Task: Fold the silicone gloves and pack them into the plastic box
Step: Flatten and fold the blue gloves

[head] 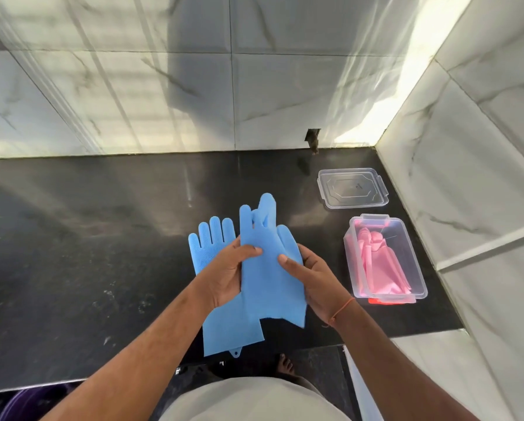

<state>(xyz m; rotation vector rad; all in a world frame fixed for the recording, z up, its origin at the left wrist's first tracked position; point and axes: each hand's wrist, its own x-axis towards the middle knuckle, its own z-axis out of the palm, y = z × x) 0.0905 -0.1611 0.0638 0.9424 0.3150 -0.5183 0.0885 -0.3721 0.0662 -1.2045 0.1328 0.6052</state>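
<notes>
I hold a blue silicone glove (269, 268) up over the black counter, fingers pointing away from me. My left hand (227, 275) grips its left edge and my right hand (312, 281) grips its right edge, thumbs on top. A second blue glove (215, 241) lies flat on the counter beneath it, partly hidden by my left hand. To the right stands the clear plastic box (418, 268), open, with folded pink gloves (379, 262) inside.
The box's clear lid (353, 188) lies on the black counter (87, 238) behind the box. A marble-tiled wall rises at the back and along the right side. The counter's front edge runs just below my forearms.
</notes>
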